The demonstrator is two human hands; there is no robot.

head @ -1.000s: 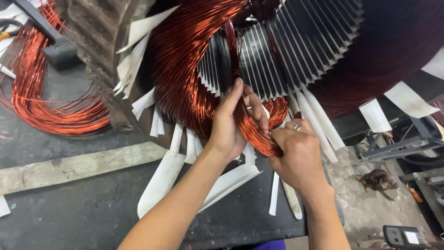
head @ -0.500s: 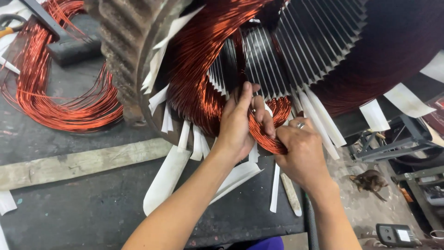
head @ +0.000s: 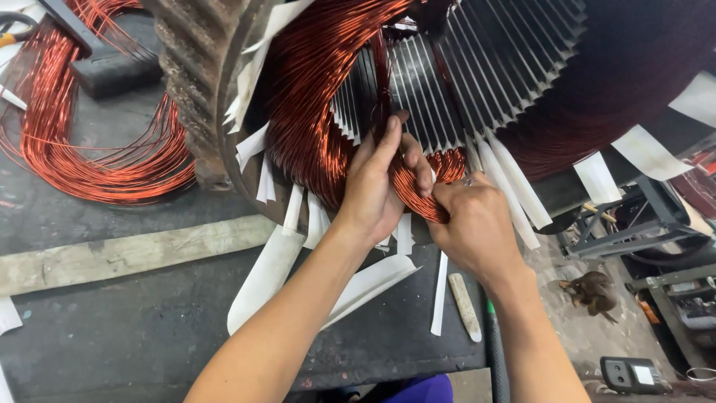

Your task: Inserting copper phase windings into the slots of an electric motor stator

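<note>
left hand (head: 375, 195) fingers pinching copper coil (head: 418, 195) | right hand (head: 471, 224) fingers clenched on it

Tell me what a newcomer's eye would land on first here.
First, the bright copper winding bulging from the big slotted stator core at the top centre. Right below it, the left hand and right hand grip a bundle of copper wire at the slots. A loose wire coil lies on the dark bench at upper left.
</note>
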